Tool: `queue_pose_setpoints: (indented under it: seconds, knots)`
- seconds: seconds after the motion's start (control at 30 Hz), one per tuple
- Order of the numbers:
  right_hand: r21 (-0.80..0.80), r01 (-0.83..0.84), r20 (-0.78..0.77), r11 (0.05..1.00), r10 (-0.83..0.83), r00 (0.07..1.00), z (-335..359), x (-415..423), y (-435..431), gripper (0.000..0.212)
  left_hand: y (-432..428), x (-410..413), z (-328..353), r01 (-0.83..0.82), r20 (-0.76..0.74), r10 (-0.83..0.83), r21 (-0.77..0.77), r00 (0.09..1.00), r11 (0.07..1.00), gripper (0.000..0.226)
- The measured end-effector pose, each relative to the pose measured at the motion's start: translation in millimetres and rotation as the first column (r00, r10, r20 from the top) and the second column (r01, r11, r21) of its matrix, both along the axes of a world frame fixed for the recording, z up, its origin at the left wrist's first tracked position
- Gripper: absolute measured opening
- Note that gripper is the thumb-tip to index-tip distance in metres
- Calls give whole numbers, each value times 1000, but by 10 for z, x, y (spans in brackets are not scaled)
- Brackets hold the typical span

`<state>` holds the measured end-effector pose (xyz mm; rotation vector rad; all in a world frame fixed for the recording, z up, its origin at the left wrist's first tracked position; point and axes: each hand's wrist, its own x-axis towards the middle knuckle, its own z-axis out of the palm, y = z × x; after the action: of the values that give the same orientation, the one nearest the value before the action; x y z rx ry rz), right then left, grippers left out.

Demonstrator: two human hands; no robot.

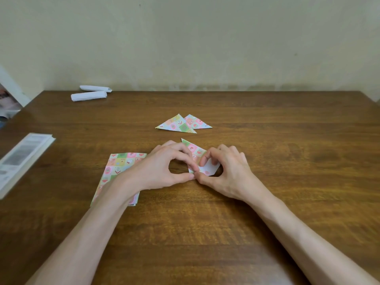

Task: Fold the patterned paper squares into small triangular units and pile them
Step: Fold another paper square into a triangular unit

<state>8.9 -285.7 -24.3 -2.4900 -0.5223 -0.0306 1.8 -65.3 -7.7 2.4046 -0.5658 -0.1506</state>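
A partly folded patterned paper piece (196,151) lies on the wooden table (267,182) at the centre, its white underside showing near its lower end. My left hand (162,167) pinches its lower left corner between thumb and fingers. My right hand (228,171) pinches the same end from the right, fingers curled over the white flap. Two finished patterned triangles (181,125) lie overlapping just beyond my hands. A stack of unfolded patterned squares (119,167) sits to the left, partly under my left forearm.
Two white paper rolls (90,93) lie at the table's far left edge. A white booklet (22,159) rests near the left edge, and printed papers (8,103) lean beyond the table's left corner. A pale wall stands behind the table.
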Motion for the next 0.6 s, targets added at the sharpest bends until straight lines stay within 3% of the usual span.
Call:
queue_pose_setpoints:
  seconds: [0.6]
  knots:
    - [21, -26, -82, 999, 27, 996, 38, 14, -34, 33, -37, 5, -61, -47, 39, 48, -22, 998, 999, 11]
